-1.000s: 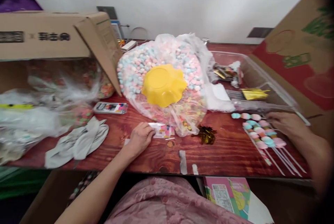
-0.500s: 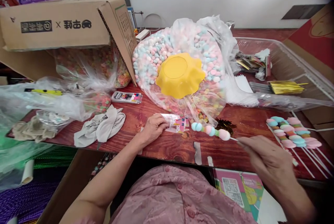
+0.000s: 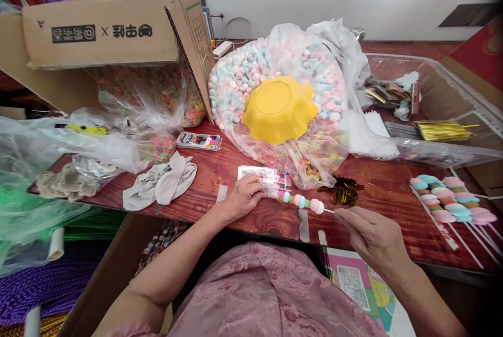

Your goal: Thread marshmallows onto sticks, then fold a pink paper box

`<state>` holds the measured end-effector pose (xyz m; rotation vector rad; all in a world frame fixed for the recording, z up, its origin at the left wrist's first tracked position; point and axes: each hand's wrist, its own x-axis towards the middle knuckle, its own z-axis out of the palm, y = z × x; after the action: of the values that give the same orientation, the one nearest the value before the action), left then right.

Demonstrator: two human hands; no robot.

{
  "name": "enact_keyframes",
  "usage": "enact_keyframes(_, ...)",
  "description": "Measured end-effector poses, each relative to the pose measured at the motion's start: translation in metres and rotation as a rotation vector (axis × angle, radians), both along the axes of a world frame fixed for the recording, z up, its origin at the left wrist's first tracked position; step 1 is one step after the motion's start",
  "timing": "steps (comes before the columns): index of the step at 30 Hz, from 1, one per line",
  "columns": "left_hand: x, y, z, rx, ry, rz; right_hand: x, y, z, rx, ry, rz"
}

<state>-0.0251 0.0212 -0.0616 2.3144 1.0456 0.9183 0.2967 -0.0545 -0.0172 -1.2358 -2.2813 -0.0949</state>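
My right hand (image 3: 369, 235) pinches the stick of a marshmallow skewer (image 3: 302, 202) with pastel pink, blue and green pieces. The skewer's tip points left toward my left hand (image 3: 243, 198). My left hand rests on the red wooden table (image 3: 377, 190) and holds the edge of a small clear printed bag (image 3: 265, 178) that lies flat. Behind them sits a large clear bag of pastel marshmallows (image 3: 275, 59) with an upturned yellow bowl (image 3: 279, 109) on top.
Several finished skewers (image 3: 448, 203) lie at the right. Gold twist ties (image 3: 341, 190) sit by the big bag. A clear tray (image 3: 432, 96) holds gold ties and wrappers. A cardboard box (image 3: 110, 28), plastic bags and a grey cloth (image 3: 161, 182) crowd the left.
My right hand picked one skewer from the pile at the right and carried it left to the small bag. My left hand stayed on the bag.
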Motion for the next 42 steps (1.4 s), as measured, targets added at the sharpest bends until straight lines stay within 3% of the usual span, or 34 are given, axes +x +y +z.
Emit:
enact_keyframes(4,0.004,-0.002,-0.003,0.107,0.062,-0.076,-0.005,0.002,0.002,0.025,-0.015,0.026)
enact_keyframes(8,0.004,-0.004,0.002,0.127,-0.017,-0.113,-0.019,0.002,0.0,-0.031,0.067,0.044)
enact_keyframes(15,-0.005,-0.009,0.021,-0.054,0.074,-0.153,-0.028,-0.006,-0.002,-0.132,0.313,0.078)
enact_keyframes(20,-0.001,-0.012,0.023,-0.147,0.2,-0.21,-0.032,-0.012,0.006,0.04,0.236,0.117)
enact_keyframes(24,0.002,-0.014,0.024,-0.233,0.173,-0.136,-0.03,-0.017,0.013,0.158,0.146,0.114)
enact_keyframes(33,0.008,-0.019,0.033,-0.195,0.231,-0.13,-0.025,-0.015,0.008,0.199,0.061,0.174)
enact_keyframes(42,0.011,-0.025,0.037,-0.254,0.297,-0.196,-0.033,-0.007,0.02,0.269,-0.018,0.221)
